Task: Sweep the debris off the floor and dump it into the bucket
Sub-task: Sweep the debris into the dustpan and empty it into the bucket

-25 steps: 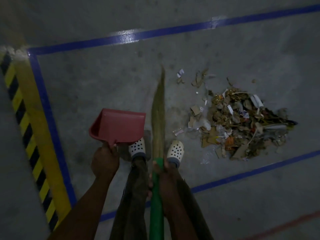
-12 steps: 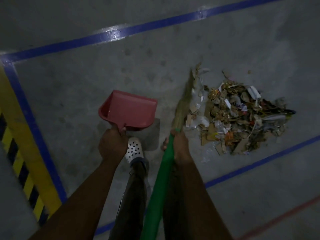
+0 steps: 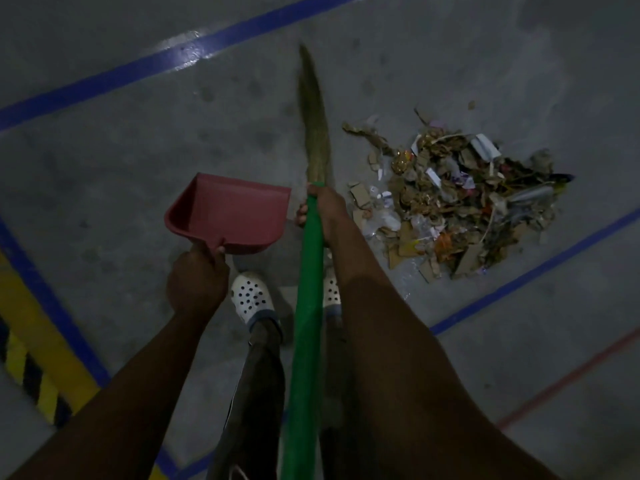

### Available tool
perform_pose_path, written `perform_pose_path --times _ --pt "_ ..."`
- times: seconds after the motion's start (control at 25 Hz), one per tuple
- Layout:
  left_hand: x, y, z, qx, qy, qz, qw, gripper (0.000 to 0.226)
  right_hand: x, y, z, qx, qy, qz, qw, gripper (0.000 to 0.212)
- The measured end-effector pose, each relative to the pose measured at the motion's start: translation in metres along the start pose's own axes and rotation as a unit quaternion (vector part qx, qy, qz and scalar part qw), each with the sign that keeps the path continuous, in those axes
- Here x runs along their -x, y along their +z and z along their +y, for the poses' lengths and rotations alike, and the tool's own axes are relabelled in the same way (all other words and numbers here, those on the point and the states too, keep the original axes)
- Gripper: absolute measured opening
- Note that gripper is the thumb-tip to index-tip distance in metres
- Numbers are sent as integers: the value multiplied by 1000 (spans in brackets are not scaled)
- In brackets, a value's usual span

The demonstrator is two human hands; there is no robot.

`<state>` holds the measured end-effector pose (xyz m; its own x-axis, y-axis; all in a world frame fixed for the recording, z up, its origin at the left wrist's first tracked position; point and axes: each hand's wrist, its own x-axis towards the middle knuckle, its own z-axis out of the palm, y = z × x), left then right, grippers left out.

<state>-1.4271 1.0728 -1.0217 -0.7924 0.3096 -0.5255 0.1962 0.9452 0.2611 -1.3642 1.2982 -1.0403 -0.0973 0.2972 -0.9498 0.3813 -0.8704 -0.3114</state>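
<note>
both hands grip: left hand [image 3: 197,284] the red plastic dustpan [image 3: 235,209], right hand [image 3: 327,211] the green-handled grass broom [image 3: 306,306]; best lay the pan's lip flat beside the scrap-paper debris pile [image 3: 450,202], sweeping short.

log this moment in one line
left hand: holds dustpan | right hand: grips broom | debris pile: on floor, right of broom

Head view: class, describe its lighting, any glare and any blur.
In the head view the light is dim overall and colours are muted. Glare shines off the blue floor line at upper left. The broom bristles look smeared by motion blur, while the debris pile is fairly sharp.
</note>
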Motion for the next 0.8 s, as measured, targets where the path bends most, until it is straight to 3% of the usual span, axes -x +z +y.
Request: perform_pose_path --times 0.08,0.2,0.32,0.4,0.6,0.8 --pt "2 -3 8 -3 3 -11 1000 36 11 -32 14 -61 37 26 997 8" --pt "8 -9 25 14 2 -18 1000 35 75 -65 63 -135 24 44 990 7" --pt "11 -10 38 10 14 -18 1000 35 123 -63 82 -206 -4 -21 978 17" --pt "12 -10 44 4 33 -22 999 33 108 -53 64 -199 -13 -37 979 12" --pt "18 -8 44 -9 34 -20 999 34 46 -62 16 -112 39 47 992 12" --pt "44 -3 35 -31 21 -45 998 32 125 -140 67 -67 16 57 996 10"
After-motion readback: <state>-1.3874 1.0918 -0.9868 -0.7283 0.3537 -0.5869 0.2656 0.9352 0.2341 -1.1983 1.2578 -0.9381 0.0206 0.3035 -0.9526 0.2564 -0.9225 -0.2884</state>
